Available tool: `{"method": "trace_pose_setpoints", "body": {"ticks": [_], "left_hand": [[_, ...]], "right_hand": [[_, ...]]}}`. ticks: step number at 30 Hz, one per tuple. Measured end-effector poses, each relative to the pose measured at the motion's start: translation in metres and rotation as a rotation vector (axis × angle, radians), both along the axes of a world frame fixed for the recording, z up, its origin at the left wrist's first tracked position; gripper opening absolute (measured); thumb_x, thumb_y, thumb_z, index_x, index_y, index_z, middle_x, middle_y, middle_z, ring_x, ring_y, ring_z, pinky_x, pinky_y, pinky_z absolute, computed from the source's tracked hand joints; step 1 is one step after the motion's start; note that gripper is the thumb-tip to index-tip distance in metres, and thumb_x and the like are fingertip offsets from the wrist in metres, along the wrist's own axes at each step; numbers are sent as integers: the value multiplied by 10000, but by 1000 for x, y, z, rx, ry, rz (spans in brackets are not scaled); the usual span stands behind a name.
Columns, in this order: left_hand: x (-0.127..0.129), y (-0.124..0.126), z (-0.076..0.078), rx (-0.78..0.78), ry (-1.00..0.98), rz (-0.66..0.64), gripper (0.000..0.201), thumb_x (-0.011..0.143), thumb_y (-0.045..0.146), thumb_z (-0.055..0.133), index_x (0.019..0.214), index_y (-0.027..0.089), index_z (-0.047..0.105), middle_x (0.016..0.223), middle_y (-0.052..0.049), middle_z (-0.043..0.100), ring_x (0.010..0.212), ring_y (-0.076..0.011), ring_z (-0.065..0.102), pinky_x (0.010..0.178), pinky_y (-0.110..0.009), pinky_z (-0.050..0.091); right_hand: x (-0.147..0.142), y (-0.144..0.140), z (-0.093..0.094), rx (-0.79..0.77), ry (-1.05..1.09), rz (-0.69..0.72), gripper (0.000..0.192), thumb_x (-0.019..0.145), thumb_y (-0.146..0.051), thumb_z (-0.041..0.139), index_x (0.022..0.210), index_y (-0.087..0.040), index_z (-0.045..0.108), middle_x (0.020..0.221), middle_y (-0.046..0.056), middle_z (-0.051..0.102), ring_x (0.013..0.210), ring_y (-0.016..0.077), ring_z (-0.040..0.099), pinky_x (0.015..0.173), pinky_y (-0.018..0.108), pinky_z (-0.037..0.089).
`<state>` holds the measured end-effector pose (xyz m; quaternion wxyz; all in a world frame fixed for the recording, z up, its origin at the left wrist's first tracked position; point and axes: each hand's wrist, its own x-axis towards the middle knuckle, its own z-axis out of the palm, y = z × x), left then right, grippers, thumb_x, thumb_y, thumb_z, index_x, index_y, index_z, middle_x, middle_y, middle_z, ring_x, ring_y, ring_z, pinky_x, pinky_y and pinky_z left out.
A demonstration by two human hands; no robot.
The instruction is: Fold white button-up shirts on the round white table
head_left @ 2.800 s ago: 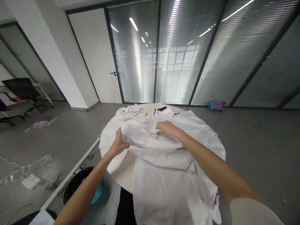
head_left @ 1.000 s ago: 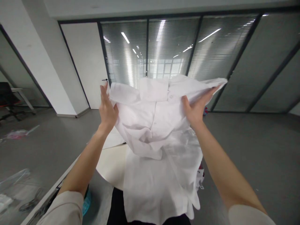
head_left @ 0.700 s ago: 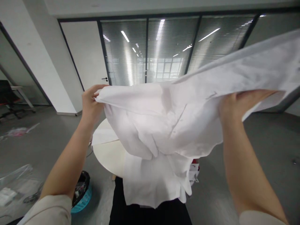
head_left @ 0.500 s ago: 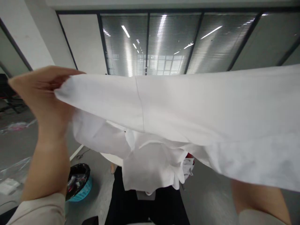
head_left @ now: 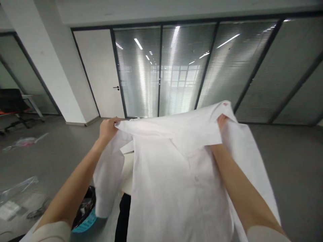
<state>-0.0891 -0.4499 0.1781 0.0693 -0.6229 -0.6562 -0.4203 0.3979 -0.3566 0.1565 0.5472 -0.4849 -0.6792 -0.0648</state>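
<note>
At the left, a blue bin (head_left: 87, 224) with a black liner (head_left: 91, 194) is partly covered by a hanging sleeve (head_left: 108, 181) of the white shirt (head_left: 164, 188). Above it, the shirt's top edge is pinched narrowly in the left hand (head_left: 108, 128). Rightward, the table (head_left: 128, 173) is mostly hidden by the shirt, which is spread between the hands, its front hanging below the grip. The right hand (head_left: 222, 122) is partly covered by cloth; its closure cannot be told.

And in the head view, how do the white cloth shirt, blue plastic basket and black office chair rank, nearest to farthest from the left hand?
1. White cloth shirt: held in the left hand.
2. Blue plastic basket: below, on the floor.
3. Black office chair: far left background.
</note>
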Motion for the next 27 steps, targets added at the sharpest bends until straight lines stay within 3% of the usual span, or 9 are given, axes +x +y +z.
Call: {"method": "trace_pose_setpoints", "body": {"ticks": [3,6,8,10,13,15,18,22,27], "left_hand": [[-3,53,-59,-193,-25,4,141,717,185,708,855,208,702,815,-84,720,944,-316,681,891,-432,500],[-5,81,-105,-348,-51,-43,255,593,184,815,804,207,674,814,-86,722,994,-337,675,897,-416,498],[-7,91,-120,-409,-53,-79,372,535,179,845,869,211,684,931,-110,729,1103,-374,629,949,-451,472],[-6,98,-122,-407,-36,-124,505,507,172,852,986,201,696,1123,-153,693,1260,-436,508,1016,-519,416],[17,106,-112,-370,-6,-274,601,532,188,843,1116,208,703,1309,-173,592,1346,-451,397,1068,-523,383],[50,109,-110,-390,13,-444,557,625,246,808,1172,239,703,1278,-148,600,1205,-376,544,1002,-450,464],[110,113,-123,-465,95,-655,618,688,326,792,1285,250,652,1273,-131,605,1048,-310,638,939,-411,501],[157,130,-149,-461,213,-621,887,624,392,872,1420,227,516,1370,-163,575,1253,-385,531,1071,-517,371],[149,192,-140,-456,-112,-437,205,894,260,615,1049,161,704,969,-90,743,897,-213,684,864,-334,497]], "right_hand": [[-23,41,-46,-331,-230,-255,636,966,-179,234,1583,-42,157,1577,260,269,1489,361,182,1176,610,144],[-41,70,-96,-663,-439,-252,674,922,-206,419,1554,-36,258,1433,278,473,1380,388,382,1127,583,275],[-47,79,-122,-746,-484,-241,650,897,-225,499,1515,-77,362,1369,254,534,1305,386,459,1082,562,341],[-47,85,-136,-737,-537,-286,623,919,-242,496,1519,-128,376,1416,237,483,1312,379,436,1072,540,350],[-41,91,-140,-570,-560,-261,605,929,-253,512,1523,-223,402,1471,212,381,1307,366,412,1076,525,339],[-36,99,-136,-505,-543,-94,561,893,-255,581,1450,-264,515,1437,182,399,1235,324,474,1071,495,365],[-31,119,-127,-509,-498,143,320,831,-231,647,1140,-237,730,1296,125,537,1145,252,551,1064,427,403],[-35,147,-115,-521,-381,190,184,869,-209,552,903,-189,732,1156,93,672,1133,242,591,1060,421,409],[-58,182,-98,-653,-292,4,301,913,-166,445,1100,-144,680,1059,109,720,1064,257,640,916,356,484]]}}
